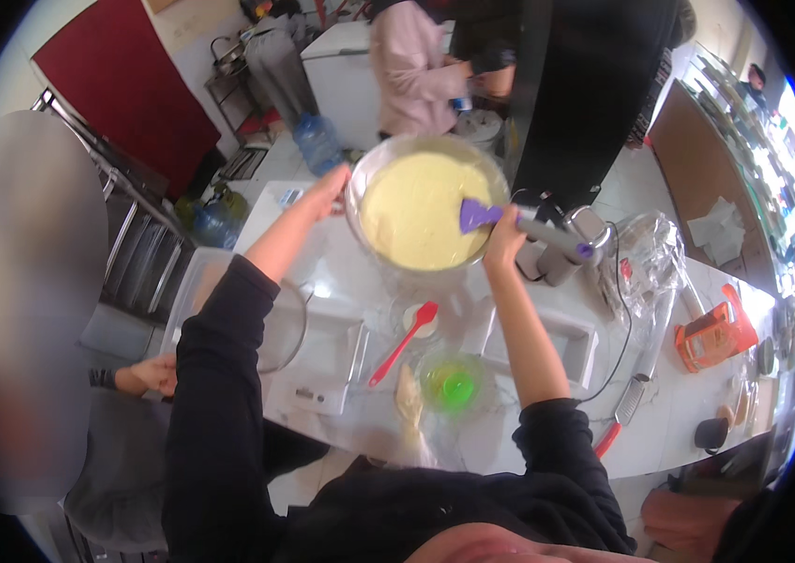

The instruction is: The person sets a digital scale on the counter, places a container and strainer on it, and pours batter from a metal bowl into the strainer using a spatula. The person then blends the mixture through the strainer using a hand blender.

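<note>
Batter (416,211), thick and pale yellow, fills a big shiny metal bowl (356,192) that sits on the white table (510,441). The left hand (327,190) is closed on the bowl's left rim and grips it there. The right hand (507,235) is at the bowl's right rim, curled tight around the grey handle of a purple spatula (478,215). The purple blade of the spatula rests on the batter, near the right side of the bowl. Both arms wear black sleeves pushed up, so the forearms are bare.

Nearer to the person than the bowl, a red spatula (404,342) lies slanted on the table, and its tip rests on a small round dish (419,322). Just beside it stands a little glass bowl (451,383) with something bright green in it. A white kitchen scale (319,391) sits to the left of these. A white tray (571,340) lies under the right forearm. Farther right are a crumpled clear plastic bag (649,246), an orange box (714,334) and a grater with a red handle (620,415).

Another person's hand (155,373) shows at the left, low beside the table. Two more people stand past the far side of the bowl, one in a pink top (408,66) and one in black clothes (594,84).
</note>
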Demonstrator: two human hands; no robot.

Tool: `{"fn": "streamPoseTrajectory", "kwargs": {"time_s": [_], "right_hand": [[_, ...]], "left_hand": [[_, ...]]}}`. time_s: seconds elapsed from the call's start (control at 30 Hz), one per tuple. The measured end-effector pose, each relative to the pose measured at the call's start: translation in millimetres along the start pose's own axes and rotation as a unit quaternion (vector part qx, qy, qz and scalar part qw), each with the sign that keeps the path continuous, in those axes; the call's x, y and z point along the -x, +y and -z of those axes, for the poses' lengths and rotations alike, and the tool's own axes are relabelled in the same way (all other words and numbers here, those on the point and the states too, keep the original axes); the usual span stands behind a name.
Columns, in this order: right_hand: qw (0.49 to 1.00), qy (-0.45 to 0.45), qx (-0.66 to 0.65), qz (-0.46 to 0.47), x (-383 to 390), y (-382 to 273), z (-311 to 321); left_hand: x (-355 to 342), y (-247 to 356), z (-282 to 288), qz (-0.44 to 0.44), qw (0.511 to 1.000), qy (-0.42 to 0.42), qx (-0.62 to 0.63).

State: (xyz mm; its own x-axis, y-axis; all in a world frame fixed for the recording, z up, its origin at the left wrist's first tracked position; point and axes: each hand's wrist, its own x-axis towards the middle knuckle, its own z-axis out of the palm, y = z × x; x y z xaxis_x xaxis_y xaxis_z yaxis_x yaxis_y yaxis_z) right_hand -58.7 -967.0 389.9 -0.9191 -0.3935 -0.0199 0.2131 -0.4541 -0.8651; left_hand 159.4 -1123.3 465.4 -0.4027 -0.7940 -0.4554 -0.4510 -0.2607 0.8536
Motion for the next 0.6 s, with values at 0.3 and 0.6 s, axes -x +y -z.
{"fn": "streamPoseTrajectory", "kwargs": {"time_s": [0.3,0.6], "right_hand": [[0.987,-0.146,0.028,0.054,83.1,-121.8,-78.6],[0.962,-0.259,-0.022,0.079,156.3,-107.8,-127.2]], "left_hand": [[127.8,24.0,66.6,-0.291,0.888,0.346,0.078],[188.3,-28.7,129.5,-0.400,0.769,0.491,0.091]]}}
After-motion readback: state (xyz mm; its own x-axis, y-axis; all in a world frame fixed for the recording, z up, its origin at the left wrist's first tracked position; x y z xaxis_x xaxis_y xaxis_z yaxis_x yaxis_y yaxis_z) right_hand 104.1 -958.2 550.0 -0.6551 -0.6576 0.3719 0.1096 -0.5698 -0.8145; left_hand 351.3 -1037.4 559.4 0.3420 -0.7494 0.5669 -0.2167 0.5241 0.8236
